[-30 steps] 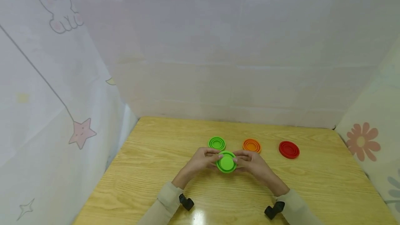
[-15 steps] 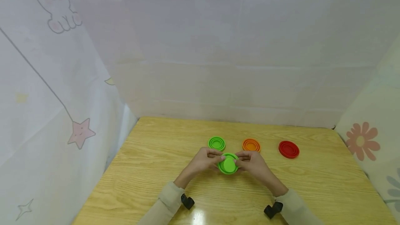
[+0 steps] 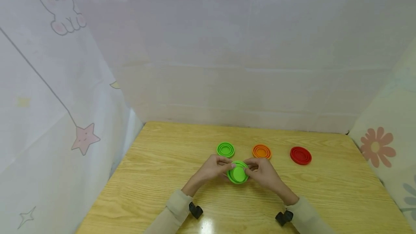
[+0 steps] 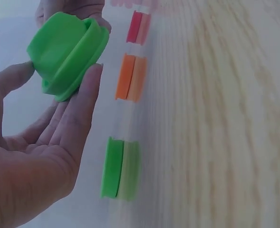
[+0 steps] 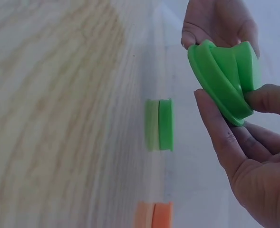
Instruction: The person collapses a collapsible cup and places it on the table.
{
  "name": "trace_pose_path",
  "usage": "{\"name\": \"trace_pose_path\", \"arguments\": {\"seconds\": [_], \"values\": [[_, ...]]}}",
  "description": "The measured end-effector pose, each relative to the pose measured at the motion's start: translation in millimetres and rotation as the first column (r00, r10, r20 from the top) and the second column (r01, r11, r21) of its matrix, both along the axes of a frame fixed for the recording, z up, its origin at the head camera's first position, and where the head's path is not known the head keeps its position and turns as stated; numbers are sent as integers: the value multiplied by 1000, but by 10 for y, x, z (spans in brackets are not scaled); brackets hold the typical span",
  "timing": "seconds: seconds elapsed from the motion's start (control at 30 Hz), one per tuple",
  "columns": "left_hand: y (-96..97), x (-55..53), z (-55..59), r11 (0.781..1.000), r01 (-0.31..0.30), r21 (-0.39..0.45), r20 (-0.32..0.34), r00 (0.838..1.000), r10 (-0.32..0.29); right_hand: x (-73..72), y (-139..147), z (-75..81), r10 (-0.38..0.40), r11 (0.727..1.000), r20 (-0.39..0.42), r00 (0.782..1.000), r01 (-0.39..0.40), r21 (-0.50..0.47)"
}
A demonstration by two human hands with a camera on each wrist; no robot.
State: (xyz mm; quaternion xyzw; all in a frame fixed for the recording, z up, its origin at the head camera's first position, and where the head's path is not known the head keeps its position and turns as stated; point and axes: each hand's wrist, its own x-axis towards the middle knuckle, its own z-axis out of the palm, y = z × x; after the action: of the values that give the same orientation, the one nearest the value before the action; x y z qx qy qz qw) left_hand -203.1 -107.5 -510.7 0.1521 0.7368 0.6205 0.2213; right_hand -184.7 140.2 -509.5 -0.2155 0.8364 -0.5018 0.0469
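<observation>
Between both hands, above the table, is a green collapsible cup (image 3: 238, 173), its flat base turned toward the head camera. In the right wrist view the cup (image 5: 223, 76) looks partly pushed out, its base part standing unevenly from the wide rim. My left hand (image 3: 211, 168) holds its left side, thumb against the base part and fingers at the rim. From the right, my right hand (image 3: 264, 172) pinches it likewise, thumb beside the base. A second green collapsible cup (image 3: 225, 150) lies flat on the table just beyond my hands.
An orange collapsed cup (image 3: 261, 151) and a red collapsed cup (image 3: 300, 155) lie in a row right of the flat green one. The wooden table (image 3: 162, 154) ends at a pale cloth backdrop (image 3: 227, 64).
The held green cup has shifted slightly right and nearer the body with both hands. Its base now stands out further from the rim. The flat cups have stayed put.
</observation>
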Motion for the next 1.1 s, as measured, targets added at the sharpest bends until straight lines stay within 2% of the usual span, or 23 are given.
{"name": "trace_pose_path", "arguments": {"seconds": [0.07,0.23,0.37,0.47,0.53,0.7,0.83,0.93,0.97,1.1], "values": [[-4,3,2,1000,-6,-12,-12,1000,6,7,-5,3,12,1000,16,1000,-12,-7],[-2,-15,4,998,-48,-31,-57,997,47,-10,17,-13,51,996,132,990,-41,-75],[-16,-29,-14,994,-103,-21,-64,993,102,-38,48,-46,106,979,264,959,-54,-196],[-22,-20,-23,991,-134,-12,-61,989,133,-45,51,-61,131,964,326,936,-44,-262],[-12,-6,-21,990,-143,-18,-68,988,142,-45,37,-68,120,964,326,938,-31,-264],[25,16,-33,987,-149,-58,-103,984,142,-39,-30,-83,21,980,248,968,29,-195],[15,14,-61,994,-113,-3,-17,993,113,-20,-52,-74,-42,985,211,977,75,-152],[-3,18,-64,994,-96,55,66,994,92,-16,-47,-65,-64,984,209,976,97,-148],[-7,23,-54,993,-95,64,75,993,90,-18,-45,-62,-65,983,215,974,99,-153],[8,30,-43,995,-99,32,28,995,99,-25,-39,-61,-65,979,238,969,108,-174]]}}
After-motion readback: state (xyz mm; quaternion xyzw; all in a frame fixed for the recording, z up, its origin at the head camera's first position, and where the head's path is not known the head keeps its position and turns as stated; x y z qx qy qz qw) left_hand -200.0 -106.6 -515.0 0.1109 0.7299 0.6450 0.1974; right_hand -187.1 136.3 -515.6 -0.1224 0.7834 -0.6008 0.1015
